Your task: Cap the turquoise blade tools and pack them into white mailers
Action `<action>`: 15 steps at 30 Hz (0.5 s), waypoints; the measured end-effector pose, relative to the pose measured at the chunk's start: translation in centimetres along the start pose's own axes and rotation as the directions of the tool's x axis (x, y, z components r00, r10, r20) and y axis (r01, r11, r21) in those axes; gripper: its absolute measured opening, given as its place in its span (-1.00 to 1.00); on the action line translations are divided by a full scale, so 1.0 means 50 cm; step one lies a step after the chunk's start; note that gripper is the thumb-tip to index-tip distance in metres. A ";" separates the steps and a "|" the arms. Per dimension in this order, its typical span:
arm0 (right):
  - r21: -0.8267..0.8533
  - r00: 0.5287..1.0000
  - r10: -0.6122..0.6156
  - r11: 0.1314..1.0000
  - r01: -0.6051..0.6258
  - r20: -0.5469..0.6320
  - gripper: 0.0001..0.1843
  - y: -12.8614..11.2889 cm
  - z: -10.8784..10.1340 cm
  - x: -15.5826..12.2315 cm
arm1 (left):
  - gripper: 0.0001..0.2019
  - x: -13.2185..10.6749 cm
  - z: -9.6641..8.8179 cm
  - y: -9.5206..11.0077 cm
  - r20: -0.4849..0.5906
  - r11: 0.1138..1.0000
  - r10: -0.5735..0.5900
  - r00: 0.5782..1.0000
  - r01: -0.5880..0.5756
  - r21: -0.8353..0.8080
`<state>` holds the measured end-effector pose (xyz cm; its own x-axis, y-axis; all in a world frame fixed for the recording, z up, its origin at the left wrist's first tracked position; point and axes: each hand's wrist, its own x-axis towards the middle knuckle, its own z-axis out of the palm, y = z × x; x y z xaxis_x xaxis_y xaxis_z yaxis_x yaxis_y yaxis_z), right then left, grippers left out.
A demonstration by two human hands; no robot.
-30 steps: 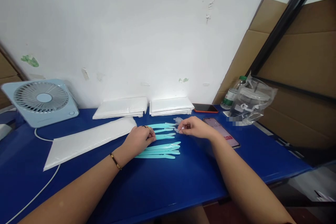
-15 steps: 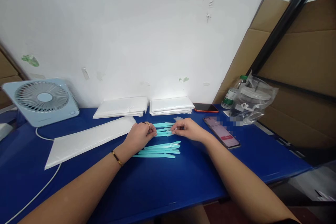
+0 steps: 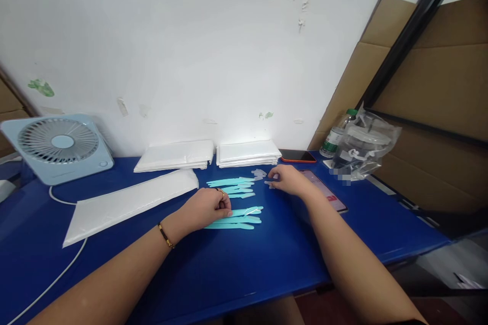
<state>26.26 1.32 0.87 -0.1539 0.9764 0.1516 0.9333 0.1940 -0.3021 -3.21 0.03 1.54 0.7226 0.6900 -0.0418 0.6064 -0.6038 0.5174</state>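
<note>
Slim turquoise eyebrow razors lie on the blue table in two groups, a rear group [image 3: 238, 189] and a front group [image 3: 244, 219]. My left hand [image 3: 208, 208] is at the front group, thumb and fingers pinched on the handle of one razor. That razor's far end is covered by the hand. To the right of the rear group, my right hand [image 3: 287, 180] has its fingertips closed on a small clear blade cap [image 3: 268, 183]. Several more clear caps [image 3: 259, 173] lie in a little heap just left of its fingers.
White padded packs [image 3: 175, 155] and another white stack [image 3: 247, 153] stand along the wall. A long white sleeve [image 3: 133, 205] lies left, near a blue fan [image 3: 61, 147] and its cable. On the right are phones [image 3: 324, 190], a bottle [image 3: 333, 139] and a bagged cup [image 3: 368, 142].
My left hand has moved from the rear razors down to the front group. My right hand has left the rear razors and shifted right, beside the clear caps.
</note>
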 end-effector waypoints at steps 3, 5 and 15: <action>0.011 0.999 0.016 1.000 -0.016 0.038 -0.92 -0.001 0.016 0.007 | -0.76 0.003 0.005 -0.004 0.001 0.997 -0.063 0.998 0.063 -0.052; 0.049 0.996 0.038 0.998 -0.042 0.075 -0.97 -0.005 0.019 0.009 | -0.75 0.005 0.005 -0.007 -0.015 0.994 -0.077 0.997 0.076 -0.078; 0.695 0.944 -0.272 0.716 0.068 0.187 -0.76 -0.061 -0.013 -0.015 | -0.72 0.008 -0.008 -0.025 -0.148 0.978 -0.184 0.972 0.167 -0.121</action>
<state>23.75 -0.05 2.31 -0.4597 0.8867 0.0488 0.4322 0.2714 -0.8600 -3.82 1.24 1.21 0.5412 0.8409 -0.0092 0.6741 -0.4272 0.6026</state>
